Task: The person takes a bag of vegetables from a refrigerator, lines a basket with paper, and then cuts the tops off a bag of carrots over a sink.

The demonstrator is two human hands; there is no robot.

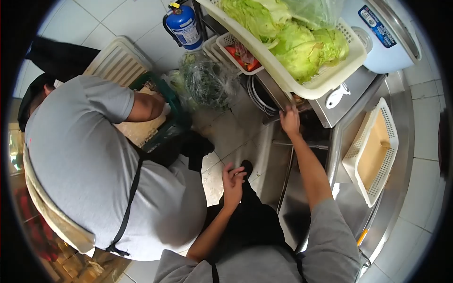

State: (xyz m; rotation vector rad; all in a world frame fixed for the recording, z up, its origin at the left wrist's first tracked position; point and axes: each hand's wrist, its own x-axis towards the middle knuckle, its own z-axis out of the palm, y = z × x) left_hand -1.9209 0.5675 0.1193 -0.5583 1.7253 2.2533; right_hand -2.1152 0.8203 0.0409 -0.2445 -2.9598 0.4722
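My right hand [290, 120] reaches to the edge of an open metal drawer or door [272, 87] below the counter, its fingers bent at that edge; whether they grip it is hard to make out. My left hand [233, 181] hangs in front of my body over the floor, fingers apart and nothing in it. Above my right hand, a cream basket [306, 89] holds lettuce [302, 52] and a clear plastic bag. A white handled tool [336, 96] lies on the steel surface beside that basket.
A co-worker [104, 155] in grey bends over a green crate [177, 111] at left. Bagged greens [203, 80] and a blue cylinder [185, 29] stand behind. A white basket [370, 153] sits on the steel counter at right, with a pale blue container [377, 35] above.
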